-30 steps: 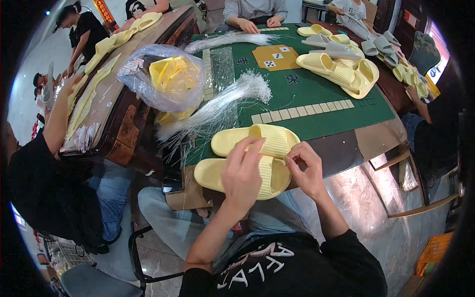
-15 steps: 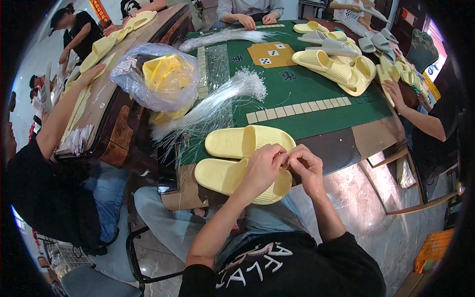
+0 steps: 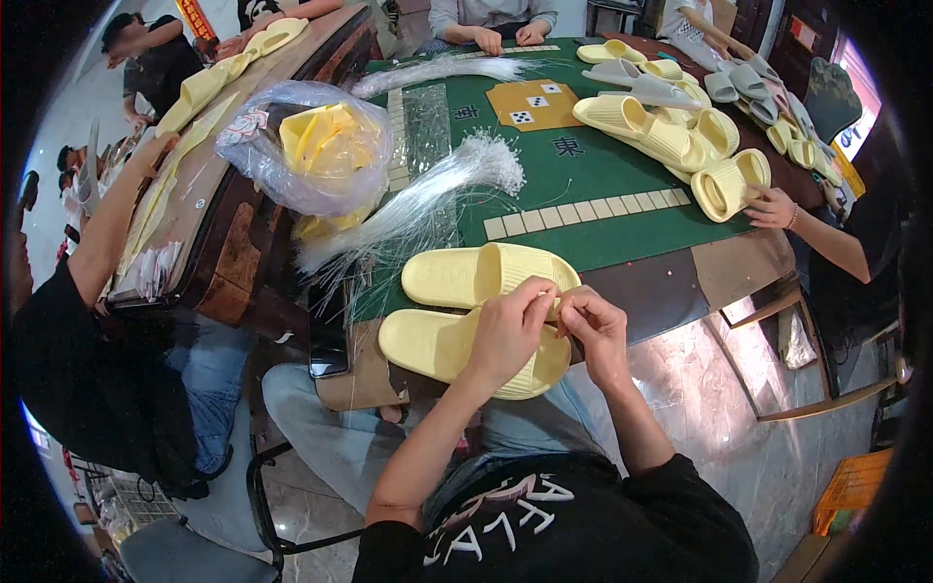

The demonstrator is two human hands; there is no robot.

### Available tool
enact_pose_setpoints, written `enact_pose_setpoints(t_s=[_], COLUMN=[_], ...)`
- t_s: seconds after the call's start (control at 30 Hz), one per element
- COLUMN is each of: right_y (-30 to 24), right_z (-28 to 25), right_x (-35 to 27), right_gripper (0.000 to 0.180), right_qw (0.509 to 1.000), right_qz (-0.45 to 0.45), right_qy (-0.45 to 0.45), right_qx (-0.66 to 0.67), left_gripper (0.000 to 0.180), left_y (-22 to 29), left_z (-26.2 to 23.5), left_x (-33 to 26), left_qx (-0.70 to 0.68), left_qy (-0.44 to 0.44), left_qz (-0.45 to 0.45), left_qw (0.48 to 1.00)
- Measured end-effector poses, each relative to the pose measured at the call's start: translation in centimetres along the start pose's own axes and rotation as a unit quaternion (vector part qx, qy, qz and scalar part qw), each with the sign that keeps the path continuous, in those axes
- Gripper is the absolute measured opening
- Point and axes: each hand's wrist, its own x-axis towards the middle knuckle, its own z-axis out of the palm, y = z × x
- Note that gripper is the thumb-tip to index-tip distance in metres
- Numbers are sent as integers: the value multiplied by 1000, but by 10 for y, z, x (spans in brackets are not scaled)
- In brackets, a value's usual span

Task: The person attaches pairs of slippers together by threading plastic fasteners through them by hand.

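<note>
Two pale yellow slide slippers lie side by side at the near edge of the green table: the far one and the near one. My left hand and my right hand meet over their right ends, fingertips pinched together on something small and thin that I cannot make out. Both hands rest over the strap of the near slipper. A bundle of clear plastic strings fans out across the table just beyond the slippers.
A clear bag of yellow parts sits at the table's left. Stacked yellow and grey slippers crowd the far right, where another person's hand reaches. People sit at the left and far side. A chair stands below left.
My hands have drawn closer together over the right ends of the slippers, fingertips now touching. The slippers have stayed in place.
</note>
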Motion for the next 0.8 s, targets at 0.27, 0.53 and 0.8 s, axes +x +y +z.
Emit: enact_pose_setpoints(t_s=[0.27,0.53,0.8], right_y=[-5,-6,-3], right_z=[2,1,-1], right_x=[2,4,6], right_gripper=[14,22,29], right_qw=[997,997,997], right_qz=[48,8,-21], right_qy=[65,65,39], right_qx=[3,-31,-68], left_gripper=[23,22,19], left_y=[-3,-6,-8], left_z=[11,11,14], left_x=[-8,-10,-12], left_qx=[107,133,150], left_qy=[43,46,42], left_qz=[86,79,82], left_qw=[990,987,984])
